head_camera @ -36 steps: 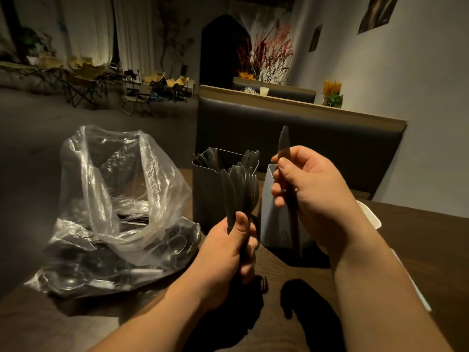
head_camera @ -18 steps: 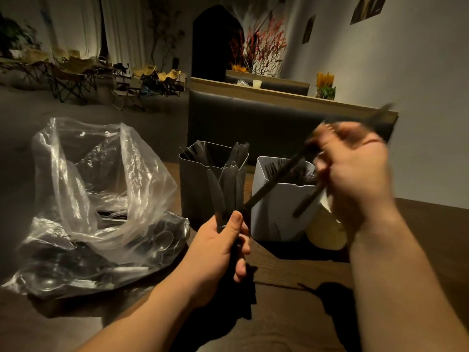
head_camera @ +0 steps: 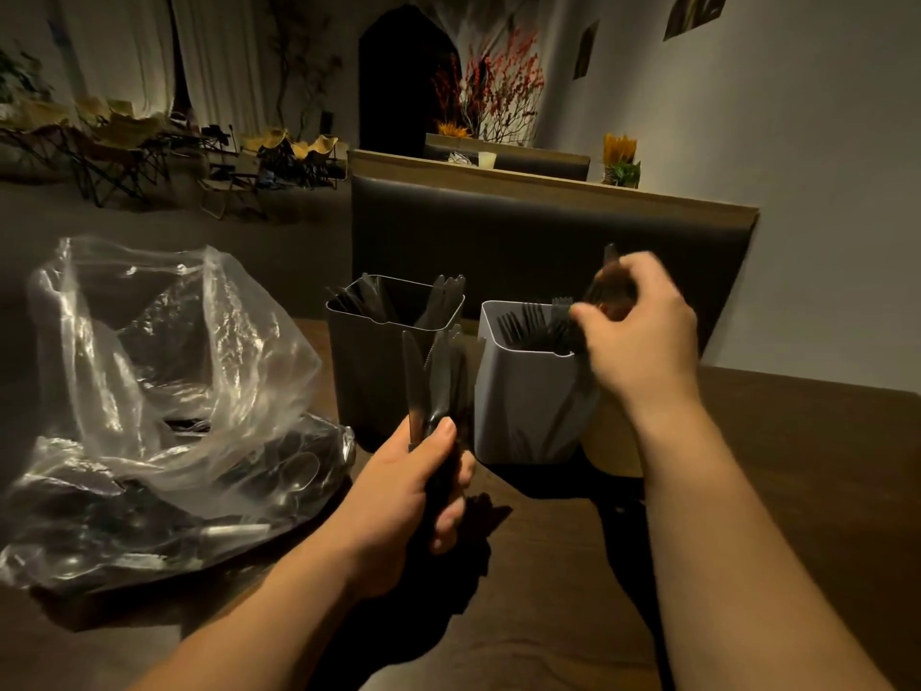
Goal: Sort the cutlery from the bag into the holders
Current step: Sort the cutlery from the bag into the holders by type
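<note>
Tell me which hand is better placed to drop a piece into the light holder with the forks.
The right. The right hand hovers at the rim of the light holder, holding a dark piece, blurred. The left hand is lower and nearer, gripping a bundle of knives.

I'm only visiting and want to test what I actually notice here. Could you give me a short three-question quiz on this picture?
1. Fill in: the crumpled clear plastic bag lies to the ____ of the dark grey square holder.
2. Which is nearest the right hand, whose fingers pinch a blurred black utensil? A the bag; B the dark grey holder; C the light grey square holder.
3. True or false: the left hand grips a bunch of black plastic knives.
Key: 1 left; 2 C; 3 true.
</note>
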`<state>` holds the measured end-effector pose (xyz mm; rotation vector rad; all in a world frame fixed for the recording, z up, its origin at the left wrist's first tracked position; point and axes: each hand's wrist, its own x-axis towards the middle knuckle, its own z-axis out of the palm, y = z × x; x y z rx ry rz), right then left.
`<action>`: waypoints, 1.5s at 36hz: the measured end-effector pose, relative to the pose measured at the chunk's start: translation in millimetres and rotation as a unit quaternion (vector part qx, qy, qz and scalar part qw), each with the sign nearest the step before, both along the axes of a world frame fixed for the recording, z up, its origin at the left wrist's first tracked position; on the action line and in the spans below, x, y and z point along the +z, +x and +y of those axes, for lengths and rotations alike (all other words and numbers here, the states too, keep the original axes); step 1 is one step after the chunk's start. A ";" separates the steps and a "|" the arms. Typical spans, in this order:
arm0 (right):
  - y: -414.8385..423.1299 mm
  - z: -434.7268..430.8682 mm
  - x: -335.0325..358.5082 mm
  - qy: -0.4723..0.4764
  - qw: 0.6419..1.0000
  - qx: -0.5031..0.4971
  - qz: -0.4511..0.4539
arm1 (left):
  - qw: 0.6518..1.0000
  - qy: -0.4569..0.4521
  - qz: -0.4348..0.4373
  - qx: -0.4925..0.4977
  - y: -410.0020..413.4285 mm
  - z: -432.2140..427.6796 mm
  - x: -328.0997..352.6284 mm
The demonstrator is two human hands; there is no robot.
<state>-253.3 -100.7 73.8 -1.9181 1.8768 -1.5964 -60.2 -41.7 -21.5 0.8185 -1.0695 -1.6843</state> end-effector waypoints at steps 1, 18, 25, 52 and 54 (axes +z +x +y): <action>0.0 -0.7 -1.7 0.022 0.999 -0.017 0.042 | 1.000 -0.011 0.004 0.008 -0.4 0.1 0.2; 52.4 18.7 0.4 0.223 0.911 0.255 -0.237 | 0.994 -0.066 0.061 0.062 5.9 -2.1 2.2; 61.2 19.4 -2.6 0.337 0.787 0.371 -0.359 | 0.990 -0.083 0.067 0.098 8.6 -2.6 7.5; 73.5 26.7 -10.1 0.250 0.885 0.264 -0.292 | 0.981 -0.075 0.017 0.179 8.3 -5.5 7.3; 79.1 29.5 -14.3 0.267 0.872 0.297 -0.281 | 0.984 -0.074 0.025 0.158 8.1 -3.1 9.0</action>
